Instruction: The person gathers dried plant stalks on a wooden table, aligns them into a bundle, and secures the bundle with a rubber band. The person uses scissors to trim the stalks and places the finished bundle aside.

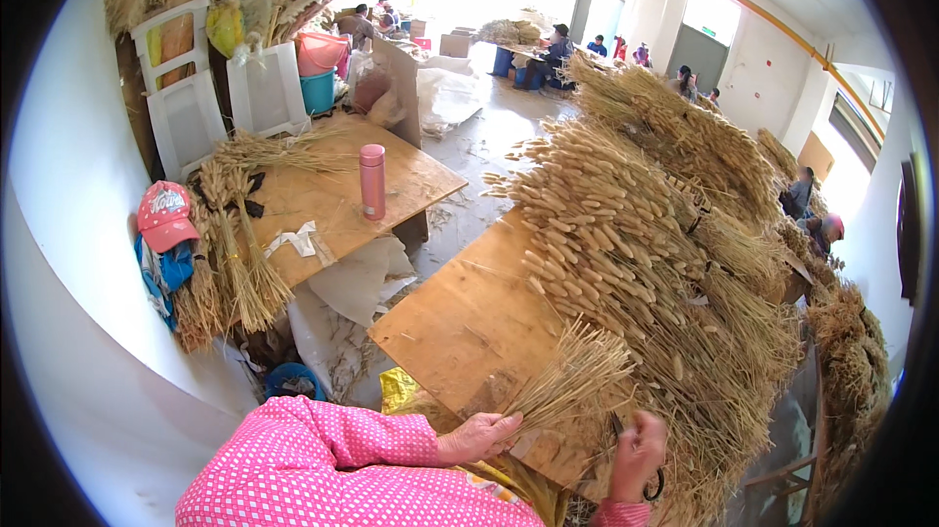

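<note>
A bundle of dried grass stalks (579,371) is fanning out above the plywood tabletop (460,322), the left hand (483,436) gripping its gathered end. It is looking light, stiff and brittle, probably suiting a hold there. The right hand (640,451) is clasping scissors (616,421).

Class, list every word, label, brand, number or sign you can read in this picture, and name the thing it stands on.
Pink cap: white lettering on its front; I won't copy the wording.
Green sign by the far grey door: too small to read.
Pink bottle: no lettering that I can read.
Dried stems in the left hand: no writing visible.
</note>
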Tool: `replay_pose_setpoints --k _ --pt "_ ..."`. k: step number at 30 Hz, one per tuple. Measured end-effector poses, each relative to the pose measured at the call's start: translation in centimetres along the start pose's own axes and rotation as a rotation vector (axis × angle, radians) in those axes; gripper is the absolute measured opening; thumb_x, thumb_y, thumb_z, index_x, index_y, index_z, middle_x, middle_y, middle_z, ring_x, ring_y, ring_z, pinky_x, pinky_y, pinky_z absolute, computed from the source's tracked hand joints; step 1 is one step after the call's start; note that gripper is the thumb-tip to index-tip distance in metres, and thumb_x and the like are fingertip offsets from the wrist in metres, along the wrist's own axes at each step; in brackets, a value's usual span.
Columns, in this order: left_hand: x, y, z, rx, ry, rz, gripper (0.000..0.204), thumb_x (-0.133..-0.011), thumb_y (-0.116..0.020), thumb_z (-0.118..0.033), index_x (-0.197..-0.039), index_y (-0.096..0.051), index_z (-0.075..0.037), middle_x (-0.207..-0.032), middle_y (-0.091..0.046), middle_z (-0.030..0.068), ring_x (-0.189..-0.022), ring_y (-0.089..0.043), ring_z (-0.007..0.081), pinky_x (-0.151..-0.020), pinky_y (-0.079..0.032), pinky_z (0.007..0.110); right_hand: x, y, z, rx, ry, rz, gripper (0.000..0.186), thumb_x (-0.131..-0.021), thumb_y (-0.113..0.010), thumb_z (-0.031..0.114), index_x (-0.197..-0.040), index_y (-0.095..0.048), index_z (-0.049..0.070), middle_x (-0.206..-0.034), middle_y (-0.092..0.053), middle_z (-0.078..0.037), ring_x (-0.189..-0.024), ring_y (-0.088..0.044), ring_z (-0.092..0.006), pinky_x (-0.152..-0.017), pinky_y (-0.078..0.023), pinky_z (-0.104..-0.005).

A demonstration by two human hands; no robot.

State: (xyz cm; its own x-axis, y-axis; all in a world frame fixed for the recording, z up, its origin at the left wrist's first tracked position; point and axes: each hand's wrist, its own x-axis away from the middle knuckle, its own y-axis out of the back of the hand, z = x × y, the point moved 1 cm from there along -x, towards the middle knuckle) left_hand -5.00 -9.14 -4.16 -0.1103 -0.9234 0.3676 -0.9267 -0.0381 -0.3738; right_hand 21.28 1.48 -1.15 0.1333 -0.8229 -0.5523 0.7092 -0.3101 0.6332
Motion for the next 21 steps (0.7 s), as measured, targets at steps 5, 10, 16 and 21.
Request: replay_pose_setpoints --k 5,10,16,21 --pt "0.1 -0.8 0.3 -0.2 0.042 0.008 0.034 -0.101 -0.065 -0.039 -0.103 -0.071 -0.006 -0.08 -0.061 -0.0052 -0.069 -0.051 0.0043 -0.06 -0.04 0.022 4.4 -5.1 5.1 -0.912 -0.523 0.682 0.031 -0.097 -0.065 0.015 -0.122 -0.061 -0.002 -0.109 -0.07 -0.008 -0.093 -0.068 -0.0183 -0.078 -0.056 -0.0314" --pt "0.4 -0.9 0.5 -0.097 0.015 0.107 0.029 -0.101 -0.066 -0.035 -0.113 -0.071 -0.008 -0.082 -0.059 -0.0072 -0.067 -0.048 0.0027 -0.057 -0.038 0.021 4.9 -6.6 7.2 -1.258 -0.72 0.504 0.023 -0.092 -0.071 0.017 -0.104 -0.07 -0.003 -0.097 -0.074 -0.008 -0.081 -0.068 -0.0138 -0.077 -0.053 -0.0289" --pt "-0.6 -0.6 1.2 -0.051 0.033 0.115 0.033 -0.104 -0.061 -0.035 -0.122 -0.07 -0.009 -0.069 -0.047 -0.0083 -0.055 -0.039 0.0029 -0.048 -0.028 0.022 5.0 -6.9 7.0 -1.234 -0.75 0.471 0.02 -0.093 -0.069 0.012 -0.108 -0.071 -0.001 -0.1 -0.074 -0.006 -0.087 -0.068 -0.0141 -0.079 -0.054 -0.0297" --pt "-0.5 -0.9 0.7 -0.097 0.075 0.015 0.031 -0.103 -0.061 -0.04 -0.096 -0.067 -0.011 -0.063 -0.049 -0.0048 -0.053 -0.043 0.0061 -0.048 -0.031 0.025 6.0 -7.2 5.9 -1.219 -0.793 0.309 0.017 -0.093 -0.067 0.009 -0.106 -0.071 0.0 -0.099 -0.074 -0.007 -0.088 -0.069 -0.0176 -0.084 -0.056 -0.0335"
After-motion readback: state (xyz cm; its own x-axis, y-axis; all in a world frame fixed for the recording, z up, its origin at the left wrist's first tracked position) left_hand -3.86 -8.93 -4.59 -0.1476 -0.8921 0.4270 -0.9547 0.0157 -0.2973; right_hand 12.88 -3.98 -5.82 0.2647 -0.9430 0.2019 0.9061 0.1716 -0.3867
